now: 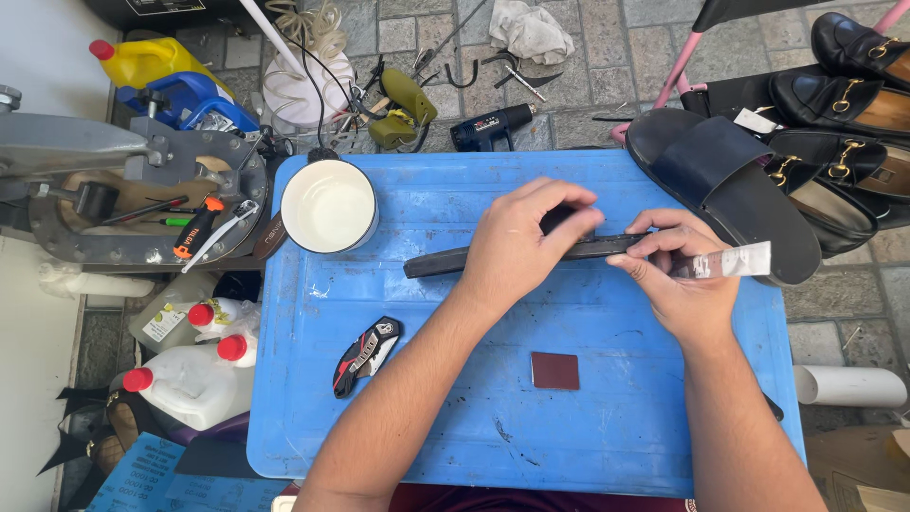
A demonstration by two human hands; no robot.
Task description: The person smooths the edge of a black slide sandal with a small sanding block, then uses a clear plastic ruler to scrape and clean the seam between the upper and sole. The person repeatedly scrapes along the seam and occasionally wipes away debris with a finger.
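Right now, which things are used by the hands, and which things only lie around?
In use:
- left hand pressing on the black strap
- right hand holding the small glue tube at the strap's end

Lying about:
- folding knife
- dark red square patch
- white bowl
- black sandal
- heat gun

Black strap (pixel 445 262): long, narrow, flat, lying horiz across frame centre on blue surface, L end free, mid + R part covered by fingers. Small glue tube (pixel 728 262): whitish/clear, crumpled, horiz, centre-right, nozzle end touching strap's R end.
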